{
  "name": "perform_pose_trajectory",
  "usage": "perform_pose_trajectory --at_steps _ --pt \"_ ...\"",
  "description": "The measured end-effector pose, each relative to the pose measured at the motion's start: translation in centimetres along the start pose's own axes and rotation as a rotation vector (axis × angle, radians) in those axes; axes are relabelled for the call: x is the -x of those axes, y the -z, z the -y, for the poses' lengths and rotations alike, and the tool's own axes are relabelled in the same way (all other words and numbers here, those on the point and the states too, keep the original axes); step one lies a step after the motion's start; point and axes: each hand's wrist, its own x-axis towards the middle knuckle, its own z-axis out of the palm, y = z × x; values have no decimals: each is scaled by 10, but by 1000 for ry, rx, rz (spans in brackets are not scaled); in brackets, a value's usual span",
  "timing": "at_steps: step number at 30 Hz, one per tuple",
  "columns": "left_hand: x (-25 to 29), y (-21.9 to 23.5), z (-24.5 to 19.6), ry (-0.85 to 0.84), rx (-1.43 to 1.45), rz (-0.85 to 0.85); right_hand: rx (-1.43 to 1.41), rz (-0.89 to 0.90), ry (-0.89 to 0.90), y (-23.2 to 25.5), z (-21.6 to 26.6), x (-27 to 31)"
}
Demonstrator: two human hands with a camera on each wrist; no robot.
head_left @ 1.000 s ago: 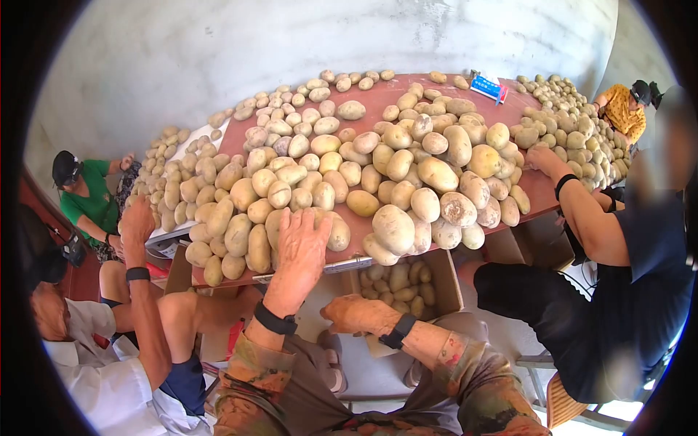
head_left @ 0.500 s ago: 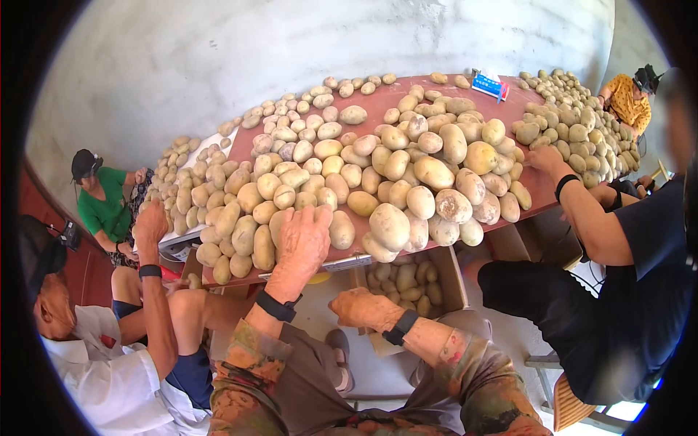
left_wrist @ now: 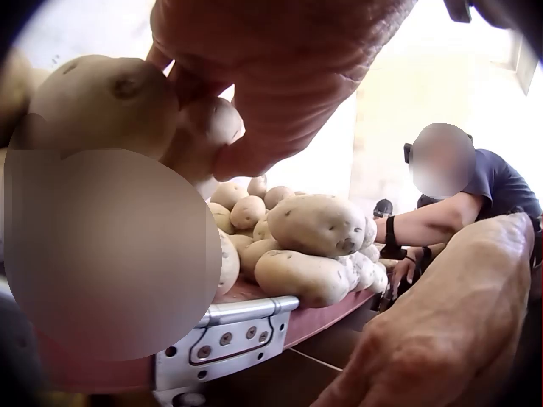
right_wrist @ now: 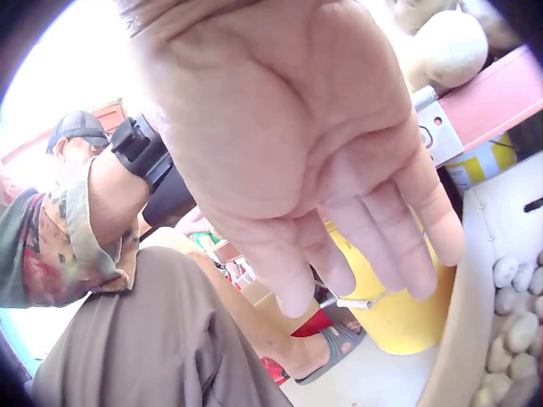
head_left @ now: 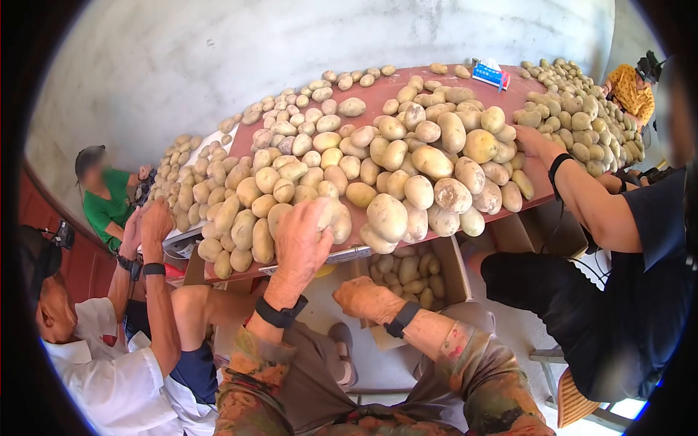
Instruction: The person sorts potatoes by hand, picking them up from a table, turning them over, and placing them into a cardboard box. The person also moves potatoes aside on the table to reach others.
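Observation:
My left hand point(head_left: 302, 240) is at the front edge of a red table, at the near side of a heap of potatoes point(head_left: 432, 161). Its thumb and fingers pinch a potato point(left_wrist: 222, 123), partly hidden by them in the left wrist view. Larger potatoes point(left_wrist: 102, 106) lie right beside those fingers. Lower down, my right hand point(head_left: 367, 299) hovers above my lap, in front of a cardboard box point(head_left: 452, 272) holding potatoes. The right wrist view shows its palm bare and its fingers point(right_wrist: 399, 246) loosely extended, holding nothing.
A metal fitting point(left_wrist: 229, 335) is fixed to the table edge. Under the table stands a yellow bucket point(right_wrist: 394, 314). A blue tissue box point(head_left: 491, 75) sits at the back. People work close by on my left and right, one arm point(head_left: 582, 189) reaching into the heap.
My left hand has lifted and turned from lying over the near potatoes to pinching one. My right hand moved slightly right and stays empty. The neighbour on the left brought both hands together.

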Motion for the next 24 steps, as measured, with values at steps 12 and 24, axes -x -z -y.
perform_pose_trajectory --at_steps 12,24 --pt "30 -6 -17 505 697 -110 -85 109 -42 2 -9 -2" --pt "99 -2 -42 657 788 -401 -862 -444 35 28 -12 27"
